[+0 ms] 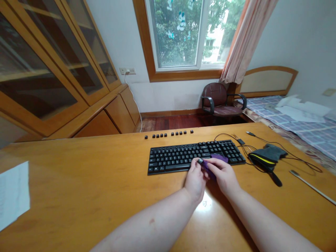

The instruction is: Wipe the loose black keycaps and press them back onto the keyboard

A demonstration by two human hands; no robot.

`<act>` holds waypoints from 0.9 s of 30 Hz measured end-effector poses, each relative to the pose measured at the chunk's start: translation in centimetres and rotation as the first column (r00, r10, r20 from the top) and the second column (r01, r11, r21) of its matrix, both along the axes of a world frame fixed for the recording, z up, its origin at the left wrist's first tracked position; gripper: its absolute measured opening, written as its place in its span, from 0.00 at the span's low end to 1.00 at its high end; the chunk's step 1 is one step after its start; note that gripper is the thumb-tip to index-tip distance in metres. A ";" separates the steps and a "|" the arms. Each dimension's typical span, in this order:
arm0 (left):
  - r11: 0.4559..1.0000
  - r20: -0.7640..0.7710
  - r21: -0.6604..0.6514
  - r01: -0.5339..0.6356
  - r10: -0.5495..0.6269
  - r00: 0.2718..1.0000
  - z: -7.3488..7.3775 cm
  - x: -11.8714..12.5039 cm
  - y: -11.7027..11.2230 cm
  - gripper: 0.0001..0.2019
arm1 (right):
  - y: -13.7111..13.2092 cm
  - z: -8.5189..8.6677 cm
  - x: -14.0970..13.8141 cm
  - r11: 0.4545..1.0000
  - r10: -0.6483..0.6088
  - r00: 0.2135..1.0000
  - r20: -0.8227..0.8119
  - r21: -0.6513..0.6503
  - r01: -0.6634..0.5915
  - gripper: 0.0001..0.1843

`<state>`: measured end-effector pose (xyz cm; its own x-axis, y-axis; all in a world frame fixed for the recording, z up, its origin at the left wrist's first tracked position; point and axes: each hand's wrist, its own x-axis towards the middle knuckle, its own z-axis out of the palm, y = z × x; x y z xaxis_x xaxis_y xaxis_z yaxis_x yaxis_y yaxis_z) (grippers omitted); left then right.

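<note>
Basically, L hand (194,181) pinches a keycap (200,161) by front of kbd (170,158), prob. to steady it vs purple cloth (219,158) gripped in R hand (224,174), w/ loose keycaps (161,135) rowed behind, maybe for order.

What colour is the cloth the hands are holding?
The cloth is purple. It shows best in the head view, the only one here.

Head-worn view, from above the desk (91,182), facing forward and down, hands (194,182) near, window (175,38) farther off
</note>
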<state>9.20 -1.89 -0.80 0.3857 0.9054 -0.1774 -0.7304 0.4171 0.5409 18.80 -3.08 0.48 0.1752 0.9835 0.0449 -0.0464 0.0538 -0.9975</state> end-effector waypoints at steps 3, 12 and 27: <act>0.998 -0.022 -0.022 -0.053 0.053 0.998 0.0 0.1 0.1 0.10 | 0.1 -0.5 -0.3 0.999 0.002 0.999 -0.040 -0.045 -0.004 0.15; 1.000 -0.091 -0.010 -0.022 0.021 0.996 -0.1 0.2 -0.1 0.12 | 0.1 -0.1 -0.8 0.996 -0.064 0.996 -0.069 -0.062 0.059 0.17; 0.997 -0.076 -0.068 -0.036 0.031 0.997 -0.4 0.3 0.1 0.11 | 0.0 0.7 0.1 0.999 0.036 0.921 0.388 -0.008 -0.036 0.12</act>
